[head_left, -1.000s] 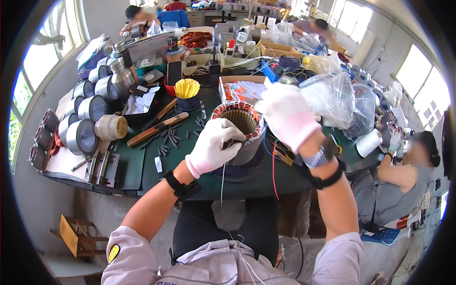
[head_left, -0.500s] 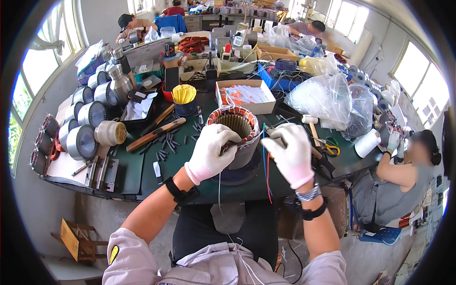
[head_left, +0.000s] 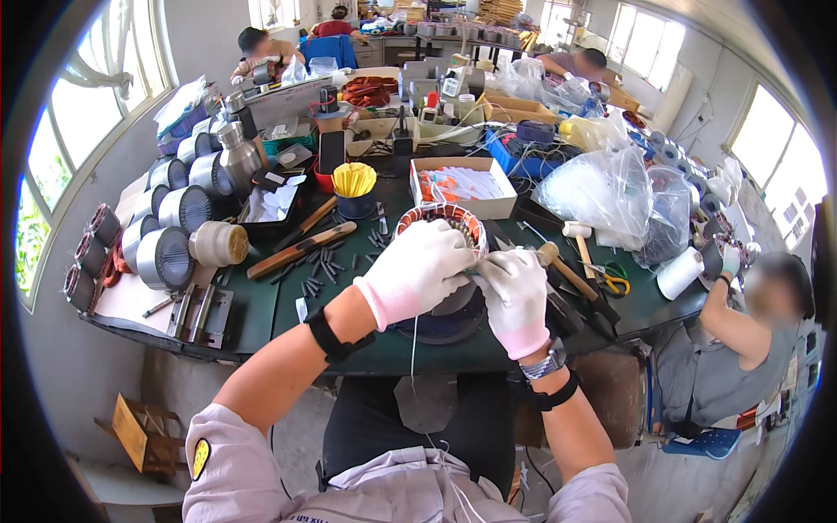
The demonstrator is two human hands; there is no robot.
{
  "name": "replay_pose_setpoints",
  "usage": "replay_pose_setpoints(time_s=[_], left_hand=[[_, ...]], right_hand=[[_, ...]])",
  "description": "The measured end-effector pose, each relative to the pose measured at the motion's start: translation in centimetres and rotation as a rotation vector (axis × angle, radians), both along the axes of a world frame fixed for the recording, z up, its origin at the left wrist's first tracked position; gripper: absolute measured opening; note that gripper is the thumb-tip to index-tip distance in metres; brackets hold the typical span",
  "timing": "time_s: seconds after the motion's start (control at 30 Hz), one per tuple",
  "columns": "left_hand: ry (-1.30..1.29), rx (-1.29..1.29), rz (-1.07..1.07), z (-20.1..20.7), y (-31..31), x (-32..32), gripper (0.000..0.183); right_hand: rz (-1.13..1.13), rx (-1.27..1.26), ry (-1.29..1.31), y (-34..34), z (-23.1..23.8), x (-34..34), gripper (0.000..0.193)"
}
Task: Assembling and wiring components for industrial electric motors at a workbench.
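Observation:
A motor stator [head_left: 443, 212] stands upright in front of me, its copper winding laced with white cord around the top rim. My left hand [head_left: 420, 272], in a white glove, lies over its near side, fingers closed. Against it at the rim's right, my gloved right hand [head_left: 513, 295] is closed too, fingertips meeting the left's. A small dark greenish bit shows between the fingertips; what each hand grips is mostly hidden. White cord [head_left: 414, 349] hangs below my left hand. The stator rests on a dark round base [head_left: 440, 329], partly covered by my hands.
Short black sleeves [head_left: 324, 266] and wooden-handled tools [head_left: 301, 250] lie left. Behind are a yellow-filled cup [head_left: 356, 205] and a white box [head_left: 506, 205]. Right are a mallet [head_left: 582, 248], scissors [head_left: 616, 283] and thread spool [head_left: 680, 275]. Metal cores [head_left: 163, 259] line the far left. A co-worker [head_left: 741, 349] sits right.
My right hand has moved left and down to meet my left hand, which has shifted right over the stator. The red and blue wires that hung beside my right hand no longer hang in view.

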State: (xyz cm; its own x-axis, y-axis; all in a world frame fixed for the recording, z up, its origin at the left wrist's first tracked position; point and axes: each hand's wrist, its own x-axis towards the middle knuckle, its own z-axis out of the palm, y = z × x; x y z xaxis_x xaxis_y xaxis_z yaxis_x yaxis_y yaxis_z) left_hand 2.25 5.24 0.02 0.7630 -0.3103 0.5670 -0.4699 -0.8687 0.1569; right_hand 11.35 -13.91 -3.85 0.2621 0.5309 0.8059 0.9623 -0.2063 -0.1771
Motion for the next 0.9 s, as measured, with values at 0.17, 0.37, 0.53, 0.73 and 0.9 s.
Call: replay_pose_setpoints(time_s=[0.17, 0.37, 0.53, 0.73, 0.9], left_hand=[[-0.121, 0.087, 0.042, 0.3, -0.8, -0.1, 0.011], [-0.173, 0.148, 0.018, 2.1, -0.8, 1.6, 0.007], [-0.131, 0.189, 0.073, 0.9, -1.7, -0.1, 0.012], [-0.229, -0.011, 0.241, -2.7, -2.9, -2.1, 0.016], [-0.184, -0.134, 0.359, -2.9, -2.5, -3.5, 0.021]], right_hand=[[0.088, 0.046, 0.11, 0.0, 0.0, 0.9, 0.019], [0.115, 0.012, 0.227, 0.1, 0.2, 2.1, 0.016], [0.143, 0.013, 0.065, 0.1, 0.0, 1.3, 0.019], [0.07, -0.041, 0.096, 0.4, 0.2, -0.1, 0.01], [0.062, -0.101, 0.088, 1.1, 0.2, 0.0, 0.013]])
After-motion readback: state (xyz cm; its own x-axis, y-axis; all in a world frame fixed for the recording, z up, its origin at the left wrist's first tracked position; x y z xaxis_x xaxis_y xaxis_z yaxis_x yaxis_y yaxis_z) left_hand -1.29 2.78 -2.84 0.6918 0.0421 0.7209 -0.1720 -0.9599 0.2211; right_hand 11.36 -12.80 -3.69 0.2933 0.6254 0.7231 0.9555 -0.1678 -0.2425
